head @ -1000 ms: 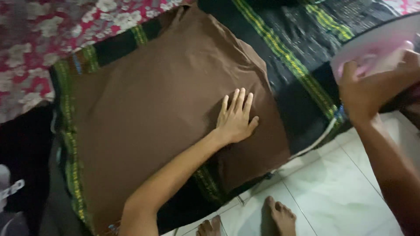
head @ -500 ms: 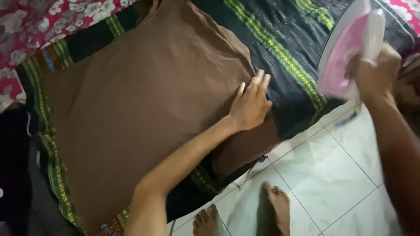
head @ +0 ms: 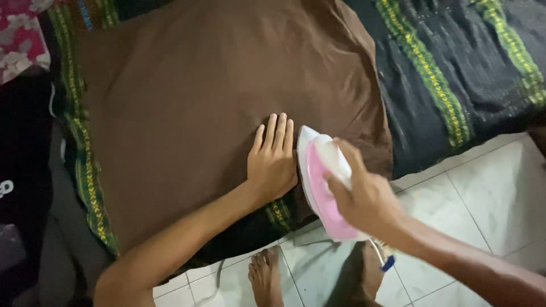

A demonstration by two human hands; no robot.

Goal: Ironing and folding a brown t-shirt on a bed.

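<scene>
Where the black woven cloth (head: 455, 74) with its green and yellow stripes covers the working surface, spread flat and hanging over the near edge toward the white tiled floor (head: 483, 193). Upon it, a brown garment (head: 199, 102), laid out smooth, filling most of the upper and middle view, its right edge wrinkled and its near edge just short of the cloth's hem. At far upper left, a corner of pink flowered fabric (head: 20, 40); beneath that, down the left edge, a heap of dark clothing (head: 23, 170).

Reaching in from the lower left, a bare forearm ending in the left hand (head: 273, 162), pressed palm down on the near part of the brown garment, fingers straight, close together and flat, gripping nothing. Just to its right, nearly touching the little-finger side, a pink and white iron (head: 321, 179), nose pointing away, set at the near right edge of the garment, with its heel out past the cloth's edge above the tiles. Wrapped round the iron's white handle, the right hand (head: 364, 202), fingers curled shut upon it, wrist and arm trailing off to the lower right. Below that wrist, a short length of white cord (head: 380, 250) with a blue fitting. Lowest, on the tiles, a bare foot (head: 266, 278).
</scene>
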